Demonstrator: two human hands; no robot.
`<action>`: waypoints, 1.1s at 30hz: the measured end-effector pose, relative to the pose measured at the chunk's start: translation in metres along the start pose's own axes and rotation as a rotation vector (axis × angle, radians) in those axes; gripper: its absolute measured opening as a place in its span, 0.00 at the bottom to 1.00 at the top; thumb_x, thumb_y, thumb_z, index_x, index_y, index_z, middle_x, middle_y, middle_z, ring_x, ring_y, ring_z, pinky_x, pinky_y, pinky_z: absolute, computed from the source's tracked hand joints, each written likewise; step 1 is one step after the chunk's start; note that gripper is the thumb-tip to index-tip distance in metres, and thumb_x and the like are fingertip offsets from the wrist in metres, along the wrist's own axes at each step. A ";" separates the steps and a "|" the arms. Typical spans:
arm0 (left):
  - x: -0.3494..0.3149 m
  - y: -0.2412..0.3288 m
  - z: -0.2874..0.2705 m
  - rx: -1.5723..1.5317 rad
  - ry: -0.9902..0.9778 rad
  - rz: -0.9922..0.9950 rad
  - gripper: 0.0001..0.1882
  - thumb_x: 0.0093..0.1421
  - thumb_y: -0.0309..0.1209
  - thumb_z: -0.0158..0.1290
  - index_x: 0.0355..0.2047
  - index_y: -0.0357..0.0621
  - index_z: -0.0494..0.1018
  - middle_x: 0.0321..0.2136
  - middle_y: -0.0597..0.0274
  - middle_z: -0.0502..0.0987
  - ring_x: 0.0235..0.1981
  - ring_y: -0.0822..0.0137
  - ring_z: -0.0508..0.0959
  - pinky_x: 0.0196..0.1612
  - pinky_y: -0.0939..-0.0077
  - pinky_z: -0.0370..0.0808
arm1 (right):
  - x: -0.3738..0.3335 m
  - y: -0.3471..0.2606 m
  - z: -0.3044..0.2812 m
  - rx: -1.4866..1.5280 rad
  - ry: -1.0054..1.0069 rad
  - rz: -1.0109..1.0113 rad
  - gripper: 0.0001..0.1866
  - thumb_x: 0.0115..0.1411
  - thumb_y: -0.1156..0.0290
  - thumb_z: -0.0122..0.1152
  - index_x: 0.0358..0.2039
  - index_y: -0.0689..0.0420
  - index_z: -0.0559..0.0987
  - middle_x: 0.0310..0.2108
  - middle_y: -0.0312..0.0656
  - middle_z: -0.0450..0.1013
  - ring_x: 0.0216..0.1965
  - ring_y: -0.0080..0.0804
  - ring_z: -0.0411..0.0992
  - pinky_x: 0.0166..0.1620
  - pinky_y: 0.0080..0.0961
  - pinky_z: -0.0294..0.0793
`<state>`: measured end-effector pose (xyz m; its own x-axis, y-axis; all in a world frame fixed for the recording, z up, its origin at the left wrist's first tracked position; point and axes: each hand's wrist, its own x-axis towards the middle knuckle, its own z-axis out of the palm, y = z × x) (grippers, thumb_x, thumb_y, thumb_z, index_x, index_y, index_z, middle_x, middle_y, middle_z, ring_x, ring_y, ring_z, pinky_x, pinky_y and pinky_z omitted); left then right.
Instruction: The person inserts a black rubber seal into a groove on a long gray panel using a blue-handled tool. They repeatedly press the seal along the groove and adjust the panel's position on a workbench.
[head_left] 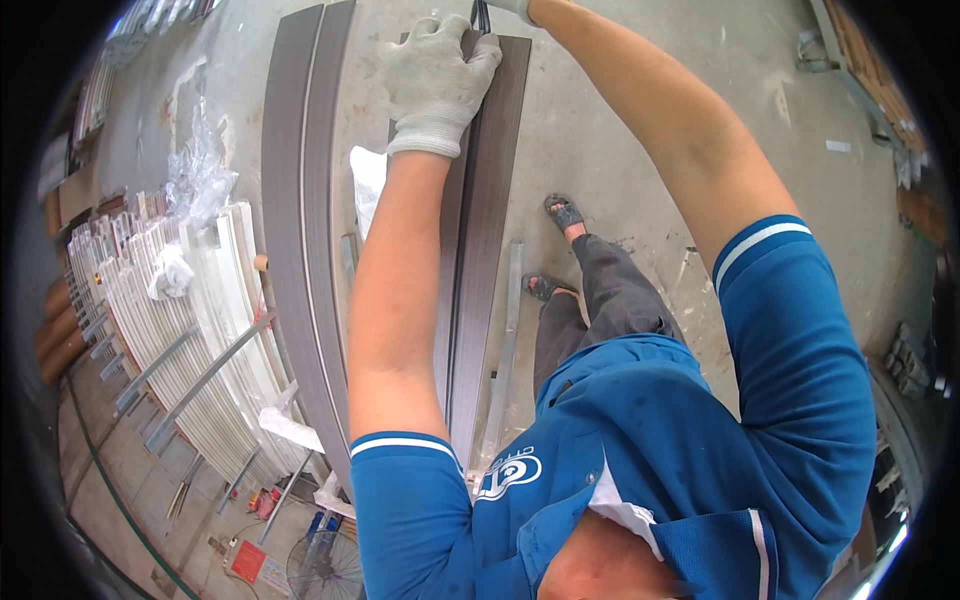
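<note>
My left hand [437, 82], in a pale grey work glove, is closed over the far end of a long dark brown wood-grain profile [492, 190]. Its thumb lies along a lengthwise black groove in the profile, and its fingers bend over the end. Close by, thin black strips [481, 16] stick up past the thumb and leave the picture at the top. My right hand [518, 8], also gloved, is beside these strips. The top edge cuts off most of it, so its fingers and any hold on the strips are hidden.
Another brown profile pair [308, 150] lies parallel on the left, with white wrapping [367, 180] between. Further left, white lengths [170, 320] lie stacked on metal rack bars [210, 380], near crumpled clear plastic [203, 165]. A fan [325, 567] stands lower left; metal stock lines the right wall.
</note>
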<state>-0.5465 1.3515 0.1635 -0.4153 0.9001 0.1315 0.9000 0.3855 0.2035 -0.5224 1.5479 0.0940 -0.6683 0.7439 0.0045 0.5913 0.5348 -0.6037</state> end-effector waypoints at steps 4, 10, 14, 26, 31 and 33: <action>-0.022 -0.010 -0.003 -0.161 0.180 0.058 0.33 0.59 0.57 0.59 0.59 0.53 0.74 0.58 0.49 0.75 0.56 0.49 0.77 0.57 0.54 0.72 | -0.012 0.018 -0.023 0.094 -0.357 0.082 0.31 0.64 0.38 0.57 0.42 0.58 0.83 0.31 0.51 0.80 0.34 0.41 0.79 0.39 0.39 0.78; -0.105 -0.034 -0.027 -0.507 -0.009 -0.215 0.47 0.62 0.54 0.60 0.73 0.43 0.56 0.69 0.39 0.62 0.70 0.45 0.64 0.67 0.55 0.66 | -0.095 0.048 -0.068 0.860 -0.101 0.258 0.23 0.72 0.57 0.54 0.60 0.57 0.72 0.40 0.50 0.78 0.34 0.37 0.78 0.38 0.40 0.80; -0.163 -0.054 -0.034 -0.497 -0.084 -0.329 0.46 0.63 0.56 0.57 0.72 0.40 0.57 0.65 0.39 0.68 0.65 0.42 0.70 0.66 0.58 0.67 | -0.171 0.030 -0.092 0.868 -0.144 0.140 0.22 0.73 0.59 0.57 0.58 0.62 0.74 0.34 0.39 0.77 0.30 0.21 0.75 0.33 0.22 0.78; -0.339 -0.113 -0.058 -0.810 -0.285 -0.606 0.46 0.68 0.64 0.47 0.70 0.36 0.62 0.65 0.44 0.70 0.67 0.53 0.69 0.69 0.64 0.62 | -0.189 -0.031 -0.086 0.160 -0.105 0.160 0.21 0.70 0.54 0.53 0.61 0.43 0.75 0.41 0.43 0.83 0.47 0.40 0.81 0.52 0.44 0.76; -0.396 -0.124 -0.057 -0.792 -0.256 -0.694 0.43 0.69 0.63 0.48 0.64 0.32 0.70 0.59 0.45 0.77 0.63 0.59 0.72 0.66 0.68 0.65 | -0.179 -0.044 -0.082 -0.005 -0.019 0.107 0.19 0.70 0.57 0.54 0.58 0.46 0.76 0.42 0.46 0.82 0.44 0.43 0.80 0.50 0.42 0.76; -0.399 -0.127 -0.051 -0.827 -0.233 -0.678 0.41 0.69 0.62 0.49 0.61 0.31 0.72 0.57 0.46 0.78 0.62 0.60 0.73 0.65 0.68 0.66 | -0.182 -0.047 -0.080 0.036 -0.074 0.147 0.19 0.70 0.56 0.54 0.57 0.46 0.77 0.45 0.47 0.82 0.48 0.48 0.79 0.53 0.44 0.75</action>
<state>-0.5018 0.9328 0.1341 -0.6773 0.6020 -0.4228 0.0899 0.6382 0.7646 -0.3926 1.4192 0.1857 -0.6081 0.7807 -0.1440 0.6694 0.4068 -0.6216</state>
